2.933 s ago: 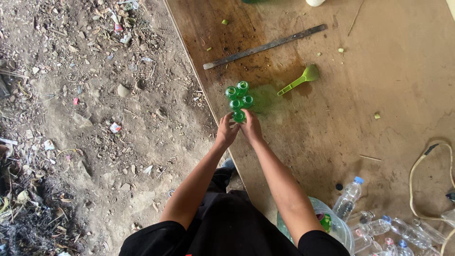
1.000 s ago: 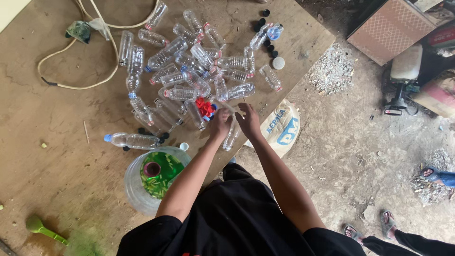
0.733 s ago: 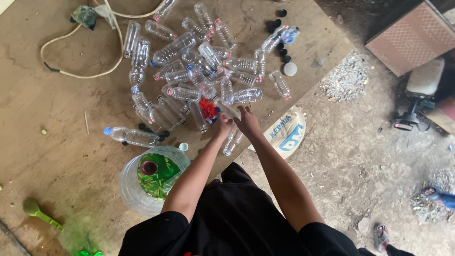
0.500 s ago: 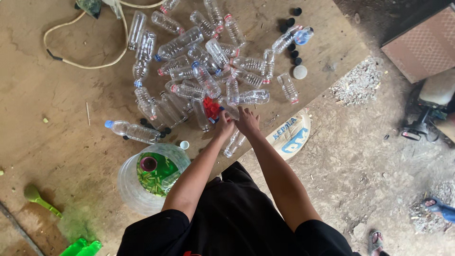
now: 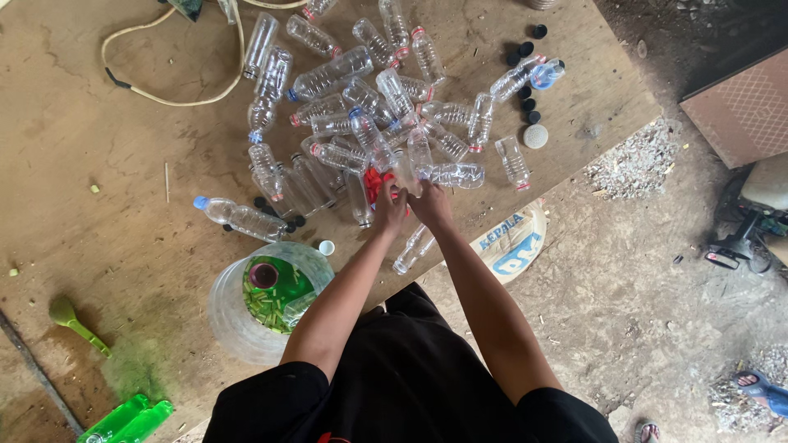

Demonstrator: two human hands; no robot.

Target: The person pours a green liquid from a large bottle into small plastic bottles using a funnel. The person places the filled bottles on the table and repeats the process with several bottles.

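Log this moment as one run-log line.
left hand: on red-labelled bottle | right hand: gripping clear bottle | pile of clear bottles: on wooden board | large jug: near left arm

Black short-sleeved shirt, bare forearms, small red mark at collar

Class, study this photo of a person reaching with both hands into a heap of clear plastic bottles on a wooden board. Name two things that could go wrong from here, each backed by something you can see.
1. The clear bottles lie loosely heaped, so pulling one from under the left hand and right hand may send others rolling.
2. One bottle juts over the board's edge and could drop to the ground.
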